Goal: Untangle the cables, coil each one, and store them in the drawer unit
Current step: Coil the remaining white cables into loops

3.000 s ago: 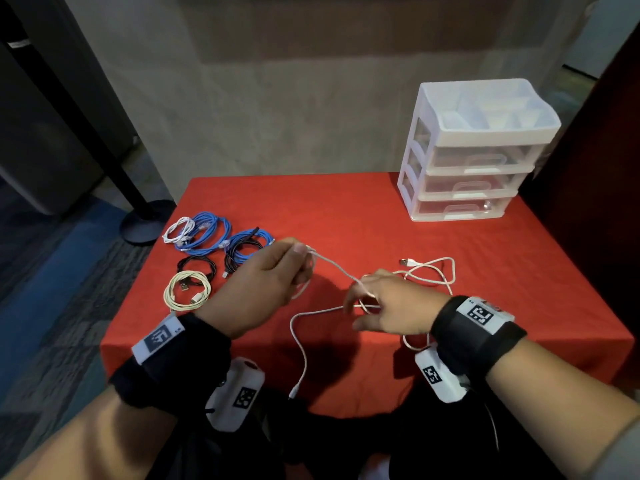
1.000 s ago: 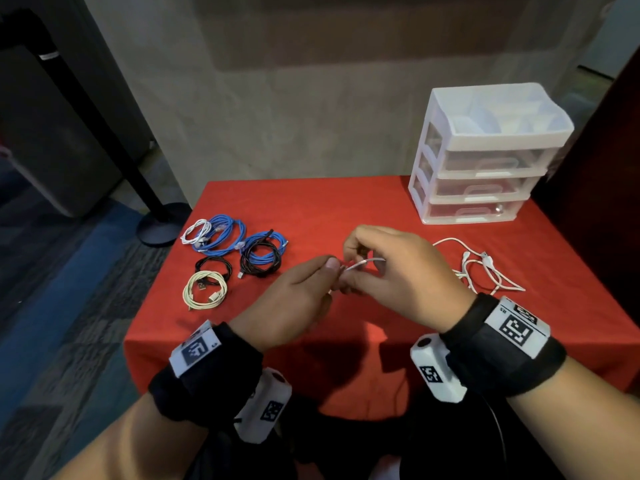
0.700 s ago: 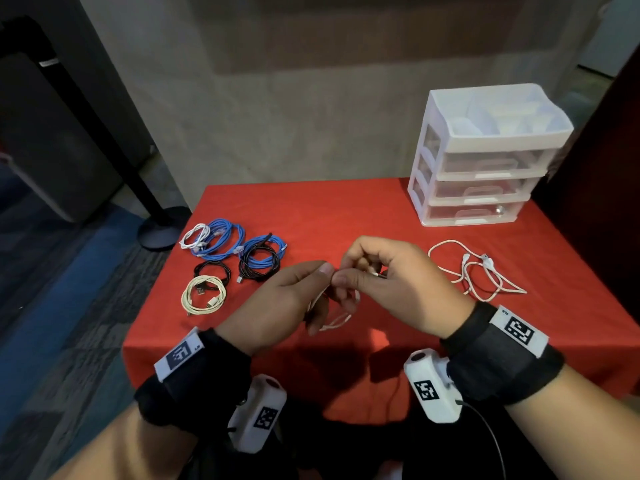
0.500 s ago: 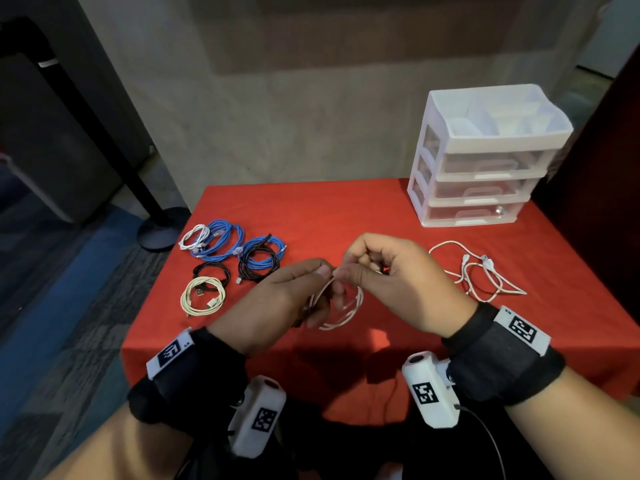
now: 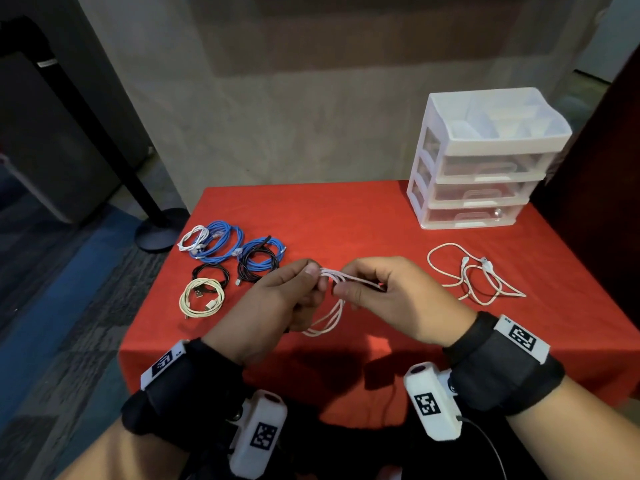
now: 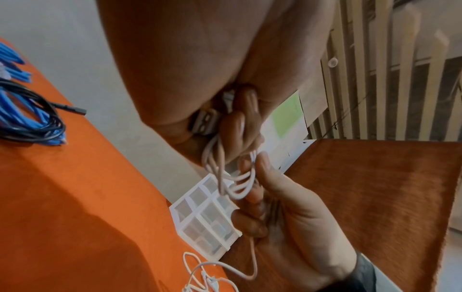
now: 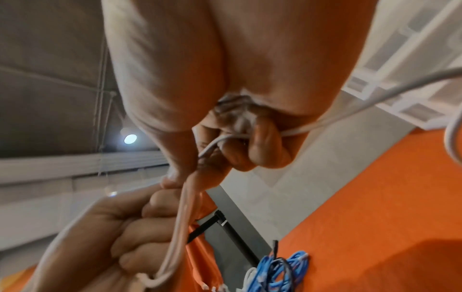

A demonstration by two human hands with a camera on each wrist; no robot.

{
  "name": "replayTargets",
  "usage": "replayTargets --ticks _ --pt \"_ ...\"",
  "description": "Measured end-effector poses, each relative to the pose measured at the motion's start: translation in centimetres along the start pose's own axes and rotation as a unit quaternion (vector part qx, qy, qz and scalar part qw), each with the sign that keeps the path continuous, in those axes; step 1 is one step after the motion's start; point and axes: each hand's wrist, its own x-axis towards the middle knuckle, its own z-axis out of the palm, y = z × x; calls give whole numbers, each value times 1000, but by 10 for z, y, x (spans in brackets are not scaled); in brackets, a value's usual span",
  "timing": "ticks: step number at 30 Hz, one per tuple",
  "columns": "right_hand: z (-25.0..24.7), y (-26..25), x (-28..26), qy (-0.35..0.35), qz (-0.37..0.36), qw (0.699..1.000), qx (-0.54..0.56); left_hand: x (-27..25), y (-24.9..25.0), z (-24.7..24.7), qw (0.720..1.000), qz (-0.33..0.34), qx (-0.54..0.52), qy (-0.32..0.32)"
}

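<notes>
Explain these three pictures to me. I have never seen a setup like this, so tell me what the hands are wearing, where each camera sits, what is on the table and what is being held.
No robot here: a person works with bare hands, wearing black wristbands that carry small white cameras. The big picture comes from a head-worn camera looking down; the other two look along each wrist at the fingers.

The left hand and right hand both pinch a white cable, gathered into loops between them. Its USB plug shows in the left wrist view.

On the red table lie coiled cables at the left: blue cables, black cables, a cream cable. A loose white cable, not yet coiled, lies at the right. Behind it stands the white drawer unit, its three drawers shut.
</notes>
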Motion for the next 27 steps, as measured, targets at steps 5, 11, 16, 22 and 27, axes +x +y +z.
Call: replayTargets --ticks 5,11,16,22,27 --pt "-5 -1 2 7 13 999 34 2 3 3 998 58 24 4" --pt "-17 11 3 81 -1 994 68 2 2 -2 996 50 -16 67" --pt "-9 29 10 213 -4 971 -111 2 -1 7 996 18 -52 64" --pt "-2 33 14 191 25 974 -121 5 4 6 993 43 -76 85" --pt "1 41 6 170 79 975 -117 6 6 -1 989 58 -104 91"
